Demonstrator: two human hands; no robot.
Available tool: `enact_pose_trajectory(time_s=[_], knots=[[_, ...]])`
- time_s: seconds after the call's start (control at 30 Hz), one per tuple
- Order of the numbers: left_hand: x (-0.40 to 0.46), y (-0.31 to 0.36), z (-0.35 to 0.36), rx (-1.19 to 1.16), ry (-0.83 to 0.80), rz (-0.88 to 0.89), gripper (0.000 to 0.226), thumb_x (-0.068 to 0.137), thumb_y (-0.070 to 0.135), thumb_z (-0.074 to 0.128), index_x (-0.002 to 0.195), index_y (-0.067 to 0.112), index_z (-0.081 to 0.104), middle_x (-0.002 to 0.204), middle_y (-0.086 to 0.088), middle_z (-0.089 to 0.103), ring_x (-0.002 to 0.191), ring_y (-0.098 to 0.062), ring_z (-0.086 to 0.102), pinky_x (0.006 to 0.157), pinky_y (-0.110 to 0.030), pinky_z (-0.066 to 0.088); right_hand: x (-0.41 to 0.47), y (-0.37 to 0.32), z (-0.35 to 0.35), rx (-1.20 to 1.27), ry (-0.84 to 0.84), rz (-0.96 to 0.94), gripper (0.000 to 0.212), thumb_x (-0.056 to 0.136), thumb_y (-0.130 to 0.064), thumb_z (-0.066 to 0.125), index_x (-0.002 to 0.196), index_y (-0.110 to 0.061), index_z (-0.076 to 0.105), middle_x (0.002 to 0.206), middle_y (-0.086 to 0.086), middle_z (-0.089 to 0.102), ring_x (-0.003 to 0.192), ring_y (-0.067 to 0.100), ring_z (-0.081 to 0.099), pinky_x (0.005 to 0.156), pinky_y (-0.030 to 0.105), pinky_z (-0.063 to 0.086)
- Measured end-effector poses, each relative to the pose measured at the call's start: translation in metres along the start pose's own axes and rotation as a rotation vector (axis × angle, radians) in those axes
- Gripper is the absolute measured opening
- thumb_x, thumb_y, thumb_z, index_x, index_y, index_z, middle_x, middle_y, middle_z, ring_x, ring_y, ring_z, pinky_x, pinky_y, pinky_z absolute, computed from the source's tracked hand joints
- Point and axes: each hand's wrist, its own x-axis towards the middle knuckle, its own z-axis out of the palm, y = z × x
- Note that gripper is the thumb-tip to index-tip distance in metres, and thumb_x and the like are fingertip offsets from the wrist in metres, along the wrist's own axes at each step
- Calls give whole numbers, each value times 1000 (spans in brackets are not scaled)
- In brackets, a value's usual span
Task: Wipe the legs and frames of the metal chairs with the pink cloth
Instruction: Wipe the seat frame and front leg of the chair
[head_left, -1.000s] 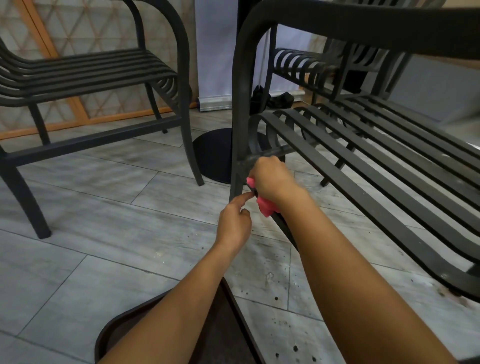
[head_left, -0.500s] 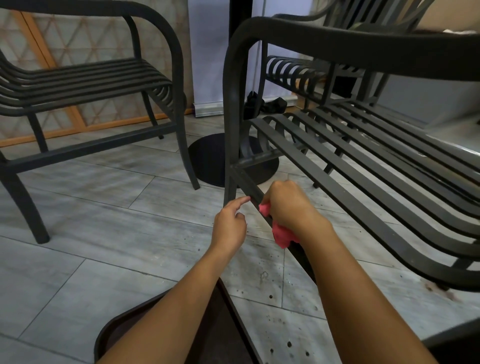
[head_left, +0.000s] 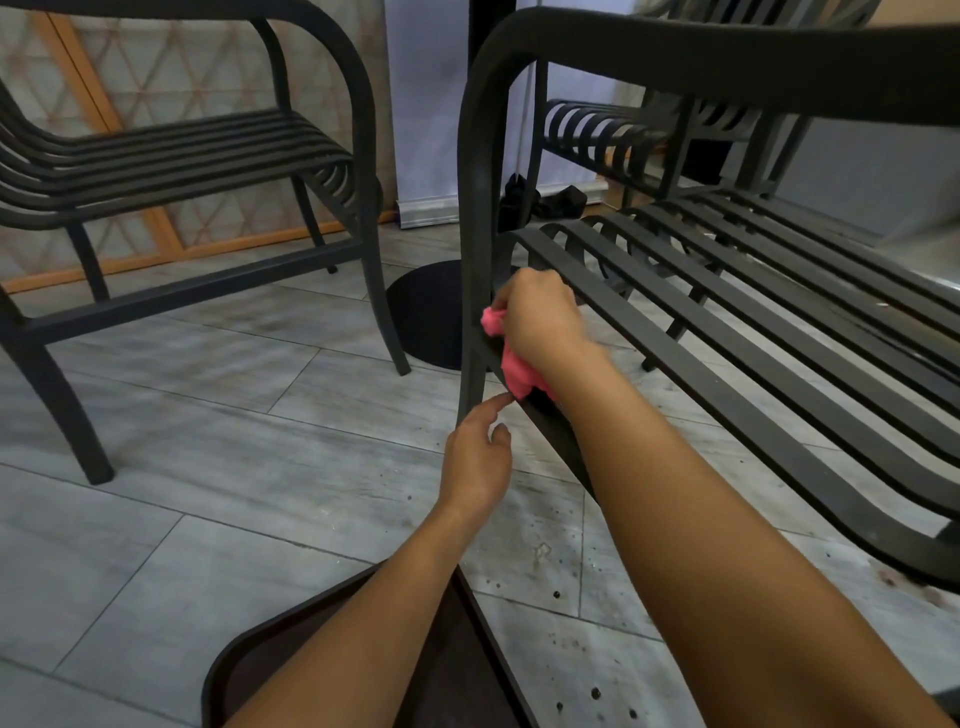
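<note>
Since half a second ago the right hand (head_left: 537, 325) has slid the pink cloth (head_left: 511, 364) back up the chair's side rail, close to where that rail meets the front leg (head_left: 474, 312). Its fingers are curled tight round the bunched cloth and press it against the dark metal rail just under the left edge of the slatted seat (head_left: 753, 291). The left hand (head_left: 475, 460) hangs just below and holds nothing; its forefinger points up to the lower end of the cloth, whether touching it I cannot tell, and the other fingers are loosely bent. The near chair (head_left: 675, 57) fills the right side, its curved armrest arching across the top. A second dark slatted chair (head_left: 171, 156) stands well apart on the left, and a third shows behind the near one. The floor (head_left: 208, 415) is pale grey tile with thin joints, speckled with dark spots toward the lower right. A round black base (head_left: 426, 312) sits on the tiles between the chairs. Behind the left chair runs a wall panel (head_left: 130, 73) with a triangle pattern and orange wooden strips.
</note>
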Motion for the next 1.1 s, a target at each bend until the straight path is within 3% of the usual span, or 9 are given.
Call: enact_pose_trajectory(time_s=[0.13, 0.3, 0.47, 0.53, 0.6, 0.67, 0.83, 1.1], knots=[[2, -6, 0, -6, 32, -50, 40, 98, 9, 39, 132, 26, 49, 140, -1, 48, 128, -13, 43, 93, -17, 32, 8, -6, 11, 53, -21, -44, 17, 87, -17, 63, 102, -12, 69, 97, 8, 64, 91, 25, 61, 70, 31, 47], [2, -8, -5, 21, 54, -49, 39, 97, 8, 40, 131, 23, 51, 137, -1, 51, 128, -15, 44, 100, -25, 37, 8, -6, 26, -10, -106, -72, 19, 90, -21, 59, 103, -9, 68, 87, 8, 57, 90, 28, 61, 69, 34, 48], [1, -7, -7, 41, 74, -35, 37, 96, 5, 41, 128, 21, 54, 135, -3, 53, 127, -16, 46, 95, -20, 36, 3, -2, 26, -50, -168, -86, 21, 92, -21, 56, 106, -8, 65, 96, 10, 61, 90, 27, 61, 68, 33, 46], [0, -5, -8, 49, 100, -30, 35, 96, 4, 41, 123, 19, 57, 130, -3, 55, 119, -13, 50, 90, -13, 37, 0, -1, 24, -46, -188, -66, 19, 92, -23, 56, 101, -8, 65, 90, 9, 59, 86, 26, 59, 68, 33, 46], [0, -5, -10, 65, 133, -27, 33, 96, 5, 40, 121, 16, 58, 123, -3, 59, 98, -5, 54, 74, -1, 36, -5, 2, 22, -55, -204, -60, 16, 91, -22, 57, 96, -9, 65, 88, 7, 60, 86, 26, 60, 69, 33, 47], [0, -3, -10, 55, 152, -15, 32, 96, 4, 40, 121, 15, 57, 121, -2, 60, 92, -1, 52, 66, 0, 35, -13, 7, 19, -73, -203, -57, 13, 89, -19, 59, 92, -9, 65, 89, 7, 62, 87, 26, 62, 70, 34, 48], [-2, 7, -9, 1, 170, 30, 34, 96, 3, 40, 124, 14, 54, 124, -1, 58, 109, -7, 52, 88, -15, 39, -36, 17, 13, -100, -205, -70, 14, 84, -14, 63, 95, -6, 65, 98, 9, 67, 92, 26, 63, 78, 35, 52], [-6, 12, -5, 71, 167, 141, 37, 93, 0, 42, 122, 18, 56, 126, 0, 57, 116, -11, 51, 91, -17, 39, -70, 30, 1, -99, -216, -17, 15, 83, -10, 62, 97, -8, 67, 97, 8, 65, 87, 25, 63, 75, 36, 53]])
